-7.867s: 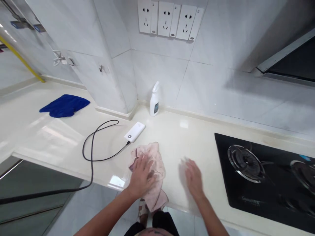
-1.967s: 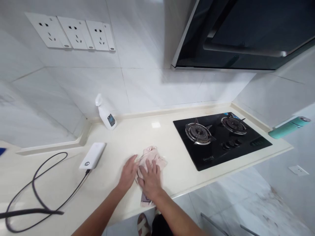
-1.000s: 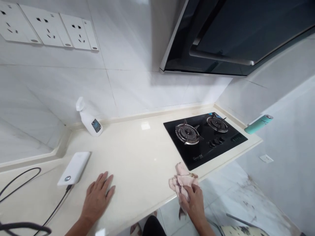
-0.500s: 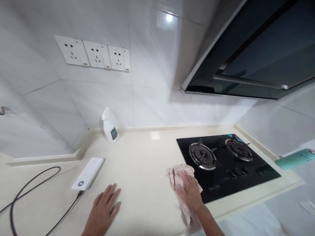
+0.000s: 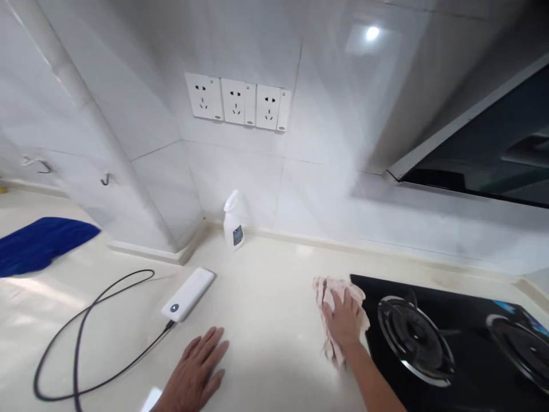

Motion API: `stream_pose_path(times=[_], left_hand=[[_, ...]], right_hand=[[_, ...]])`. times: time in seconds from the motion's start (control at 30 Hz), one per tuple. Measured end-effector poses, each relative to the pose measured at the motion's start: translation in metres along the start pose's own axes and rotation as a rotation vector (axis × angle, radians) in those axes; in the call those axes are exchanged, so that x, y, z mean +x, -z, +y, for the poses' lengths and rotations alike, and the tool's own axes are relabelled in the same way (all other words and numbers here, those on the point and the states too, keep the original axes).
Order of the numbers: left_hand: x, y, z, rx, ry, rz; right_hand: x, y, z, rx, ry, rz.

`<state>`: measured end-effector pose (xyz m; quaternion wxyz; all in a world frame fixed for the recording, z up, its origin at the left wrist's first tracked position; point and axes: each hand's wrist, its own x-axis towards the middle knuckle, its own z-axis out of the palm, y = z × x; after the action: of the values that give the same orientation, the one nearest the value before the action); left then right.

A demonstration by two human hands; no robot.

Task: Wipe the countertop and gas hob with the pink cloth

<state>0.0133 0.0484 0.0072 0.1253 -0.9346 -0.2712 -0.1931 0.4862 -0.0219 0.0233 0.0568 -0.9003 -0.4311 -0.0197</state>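
My right hand (image 5: 343, 321) presses down on a bunched pale pink cloth (image 5: 325, 293) with dark stripes, its fingers bent over the folds. The cloth lies on the cream countertop (image 5: 274, 332), close to the left edge of the black gas stove (image 5: 377, 292). Farther left, my left hand (image 5: 195, 369) rests flat and open on the counter, holding nothing. Just beyond its fingertips is a white power bank (image 5: 189, 294) with a black cable (image 5: 128, 366) plugged into it.
A white spray bottle (image 5: 234, 226) stands by the tiled wall, beneath several sockets (image 5: 235, 102). At far left lies a blue cloth (image 5: 47, 243), past a projecting wall corner with hooks (image 5: 105, 179). The range hood (image 5: 484, 154) overhangs at upper right.
My right hand and the cloth have moved away from me and off the stove's edge. The view has turned left, bringing the blue cloth and hooks in. My left hand still rests on the counter.
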Motion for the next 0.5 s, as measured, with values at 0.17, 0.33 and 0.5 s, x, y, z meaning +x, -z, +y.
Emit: stream_pose_path(times=[0.17, 0.33, 0.5], left_hand=[[0.001, 0.007, 0.004, 0.054, -0.009, -0.019], [0.0, 0.011, 0.007, 0.044, 0.007, -0.033], [-0.002, 0.013, 0.011, -0.044, 0.068, -0.063]], right_hand=[[0.093, 0.011, -0.087, 0.082, -0.241, -0.014], [0.108, -0.005, -0.207, 0.132, -0.059, -0.037], [0.085, -0.003, -0.292, 0.195, 0.269, -0.099]])
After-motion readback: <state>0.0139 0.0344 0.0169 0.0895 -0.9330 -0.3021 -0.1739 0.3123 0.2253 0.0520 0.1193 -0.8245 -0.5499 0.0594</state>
